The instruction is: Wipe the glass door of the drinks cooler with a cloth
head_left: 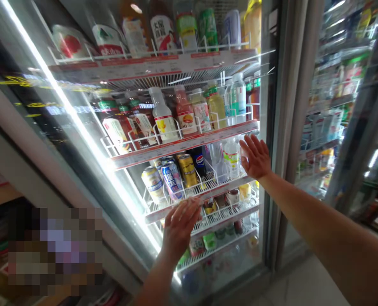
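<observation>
A lit drinks fridge [268, 238] with glass in front fills the view, stocked with bottles and cans on wire shelves. My right hand [255, 157], fingers spread, is raised before the right side, nearest a clear bottle [231, 156] with a pale label. Lower down, my left hand [182, 223] has its fingers stretched out in front of a shelf edge [219, 191], and nothing shows in it. Just above it stand a blue and pink can [171, 180], a gold can [188, 170] and a white and blue can [153, 183]. Whether either hand touches the glass I cannot tell.
Upper shelves hold a white-capped bottle [163, 117], a pink drink bottle [185, 112] and a green can [208, 27]. Another lit drinks fridge [327, 114] stands to the right. A blurred-out patch [55, 250] covers the lower left. Pale floor [306, 280] shows at lower right.
</observation>
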`<state>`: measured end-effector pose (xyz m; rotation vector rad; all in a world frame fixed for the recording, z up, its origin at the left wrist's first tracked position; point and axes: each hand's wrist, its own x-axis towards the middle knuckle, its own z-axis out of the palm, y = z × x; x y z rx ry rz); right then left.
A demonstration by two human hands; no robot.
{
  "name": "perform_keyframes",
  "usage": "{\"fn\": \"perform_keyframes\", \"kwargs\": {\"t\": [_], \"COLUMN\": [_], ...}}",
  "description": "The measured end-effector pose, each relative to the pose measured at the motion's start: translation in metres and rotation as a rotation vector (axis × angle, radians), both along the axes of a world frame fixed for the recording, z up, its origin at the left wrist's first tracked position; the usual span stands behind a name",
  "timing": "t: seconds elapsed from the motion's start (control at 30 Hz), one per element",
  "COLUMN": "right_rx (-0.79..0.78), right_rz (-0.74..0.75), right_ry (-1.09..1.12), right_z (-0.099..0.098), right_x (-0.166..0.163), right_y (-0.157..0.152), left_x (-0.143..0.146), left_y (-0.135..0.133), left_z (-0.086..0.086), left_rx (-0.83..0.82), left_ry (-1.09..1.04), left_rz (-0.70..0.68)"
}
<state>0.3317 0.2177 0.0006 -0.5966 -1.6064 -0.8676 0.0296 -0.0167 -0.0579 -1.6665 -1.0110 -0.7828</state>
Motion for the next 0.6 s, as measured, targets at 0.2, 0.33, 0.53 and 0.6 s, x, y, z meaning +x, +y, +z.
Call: {"fn": "perform_keyframes", "kwargs": {"t": [0.2,0.33,0.53,0.6], "right_rx": [-0.027,-0.049,-0.035,-0.029], "right_rz": [-0.035,-0.020,-0.038,-0.056], "right_ry": [0.003,0.006,-0.005,-0.007], "right_z": [-0.001,-0.003,-0.001,0.000], "right_x": [0.000,0.001,0.001,0.001], "right_y": [0.002,0.003,0.002,0.002], "left_x": [0.015,0.030,0.051,0.053], "left_y": [0.009,0.019,0.040,0.047], "left_z": [0.004,-0.002,-0.012,-0.008], "left_rx": [0.027,0.078,-0.105,-0.065], "left_ry": [-0.012,-0.127,-0.065,-0.098], "left_rz": [-0.044,0.013,-0.149,-0.145]}}
